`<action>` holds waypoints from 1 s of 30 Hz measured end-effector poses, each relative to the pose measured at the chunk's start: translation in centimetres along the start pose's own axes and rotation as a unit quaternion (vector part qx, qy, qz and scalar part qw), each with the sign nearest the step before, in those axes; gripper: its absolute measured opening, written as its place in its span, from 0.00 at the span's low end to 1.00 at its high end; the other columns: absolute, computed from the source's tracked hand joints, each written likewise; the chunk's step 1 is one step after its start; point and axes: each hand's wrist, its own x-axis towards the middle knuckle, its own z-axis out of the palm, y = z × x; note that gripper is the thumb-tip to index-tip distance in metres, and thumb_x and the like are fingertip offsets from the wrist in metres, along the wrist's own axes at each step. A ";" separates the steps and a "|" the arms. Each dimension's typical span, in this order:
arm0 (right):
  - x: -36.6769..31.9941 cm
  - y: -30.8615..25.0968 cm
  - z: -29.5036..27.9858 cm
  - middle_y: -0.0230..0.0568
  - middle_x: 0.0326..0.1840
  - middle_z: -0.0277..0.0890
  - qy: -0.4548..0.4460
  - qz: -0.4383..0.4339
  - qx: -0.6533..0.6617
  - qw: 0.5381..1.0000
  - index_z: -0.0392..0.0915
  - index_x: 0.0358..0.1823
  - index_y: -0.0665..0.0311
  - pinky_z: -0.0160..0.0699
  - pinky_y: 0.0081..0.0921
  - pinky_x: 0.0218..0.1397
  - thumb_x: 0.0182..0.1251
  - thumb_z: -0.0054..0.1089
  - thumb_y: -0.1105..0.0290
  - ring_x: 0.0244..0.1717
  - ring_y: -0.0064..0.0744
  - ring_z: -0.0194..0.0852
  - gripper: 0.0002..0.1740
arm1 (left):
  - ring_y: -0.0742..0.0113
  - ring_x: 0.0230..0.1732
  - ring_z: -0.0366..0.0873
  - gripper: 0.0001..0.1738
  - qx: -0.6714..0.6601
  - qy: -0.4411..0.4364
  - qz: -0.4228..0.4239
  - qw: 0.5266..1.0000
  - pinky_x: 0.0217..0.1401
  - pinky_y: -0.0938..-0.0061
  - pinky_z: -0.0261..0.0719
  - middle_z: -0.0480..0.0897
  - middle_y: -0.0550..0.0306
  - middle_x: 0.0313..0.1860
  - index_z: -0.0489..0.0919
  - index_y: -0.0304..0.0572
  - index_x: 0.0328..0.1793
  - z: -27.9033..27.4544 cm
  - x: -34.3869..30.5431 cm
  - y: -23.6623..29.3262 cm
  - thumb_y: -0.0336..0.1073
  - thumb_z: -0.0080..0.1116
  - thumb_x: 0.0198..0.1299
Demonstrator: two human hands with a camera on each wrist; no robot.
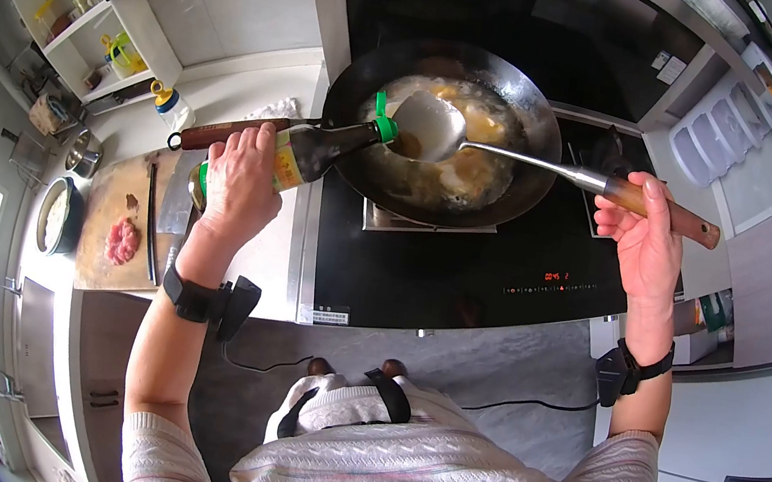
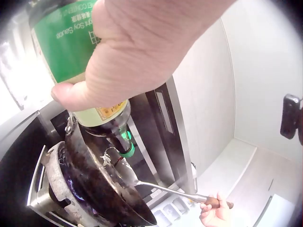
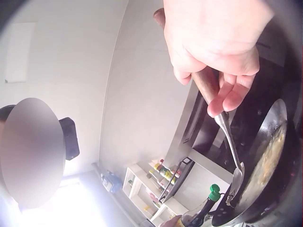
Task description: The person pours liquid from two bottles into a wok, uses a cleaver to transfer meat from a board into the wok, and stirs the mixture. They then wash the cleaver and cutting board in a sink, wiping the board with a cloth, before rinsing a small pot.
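The left hand [image 1: 245,182] grips a soy sauce bottle [image 1: 320,149], tilted with its green-capped mouth over the ladle [image 1: 431,128]. Dark liquid shows in the ladle bowl, and a thin dark stream leaves the mouth in the right wrist view. The right hand [image 1: 643,242] holds the ladle's wooden handle [image 3: 206,85] between thumb and fingers. The ladle bowl hangs over the wok [image 1: 533,178], which contains bubbling broth with pale yellow pieces. In the left wrist view the left thumb presses against the bottle's green label [image 2: 66,42].
The wok's wooden handle [image 1: 223,131] points left beneath the bottle. A cutting board [image 1: 117,201] at left bears pink meat [image 1: 121,241], a cleaver [image 1: 176,207] and dark chopsticks. Behind it are a metal cup [image 1: 84,153] and a pot. The black cooktop [image 1: 461,272] surrounds the wok.
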 end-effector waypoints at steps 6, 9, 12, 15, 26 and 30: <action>0.1 0.4 -0.4 0.49 0.32 0.80 -0.001 0.012 0.012 1.000 0.72 0.47 0.65 0.80 0.23 0.30 0.70 0.52 0.57 0.28 0.34 0.82 0.18 | 0.51 0.54 0.70 0.38 0.005 -0.003 -0.004 1.000 0.55 0.58 0.65 0.73 0.47 0.49 0.64 0.34 0.61 -0.1 0.3 0.2 0.26 0.62 0.37; 0.2 0.8 -0.7 0.49 0.32 0.81 0.000 0.020 0.020 1.000 0.73 0.47 0.65 0.80 0.23 0.30 0.70 0.52 0.56 0.28 0.34 0.82 0.18 | 0.51 0.55 0.70 0.38 -0.004 -0.003 -0.008 1.000 0.56 0.58 0.65 0.73 0.46 0.50 0.64 0.34 0.60 -0.1 0.4 0.3 0.26 0.62 0.37; 0.2 1.0 -0.9 0.49 0.32 0.81 0.008 0.031 0.026 0.999 0.73 0.47 0.65 0.80 0.24 0.30 0.70 0.52 0.56 0.28 0.34 0.82 0.18 | 0.50 0.55 0.70 0.38 -0.012 0.001 -0.014 1.000 0.56 0.58 0.65 0.73 0.47 0.50 0.65 0.35 0.60 0.0 0.4 0.5 0.26 0.62 0.37; 0.3 1.3 -1.0 0.49 0.32 0.81 0.016 0.038 0.022 0.999 0.73 0.47 0.65 0.80 0.24 0.31 0.70 0.52 0.56 0.28 0.34 0.82 0.18 | 0.50 0.56 0.70 0.38 -0.043 0.002 -0.030 0.999 0.58 0.58 0.65 0.74 0.47 0.51 0.65 0.35 0.61 -0.1 0.4 0.5 0.27 0.62 0.37; -0.4 3.7 -0.7 0.45 0.33 0.80 0.028 0.017 -0.041 0.999 0.73 0.47 0.67 0.79 0.22 0.31 0.68 0.55 0.59 0.28 0.32 0.82 0.17 | 0.48 0.50 0.78 0.46 -0.325 0.013 -0.162 0.932 0.56 0.65 0.74 0.79 0.44 0.47 0.67 0.36 0.62 -2.2 -2.3 -0.2 0.34 0.69 0.29; -0.3 3.7 -0.9 0.45 0.33 0.80 0.009 0.050 -0.027 0.998 0.72 0.47 0.67 0.79 0.22 0.31 0.68 0.56 0.60 0.28 0.33 0.82 0.17 | 0.59 0.44 0.80 0.41 -0.409 0.037 -0.154 0.899 0.52 0.70 0.75 0.81 0.49 0.43 0.70 0.36 0.59 -3.5 -4.1 -0.5 0.32 0.69 0.30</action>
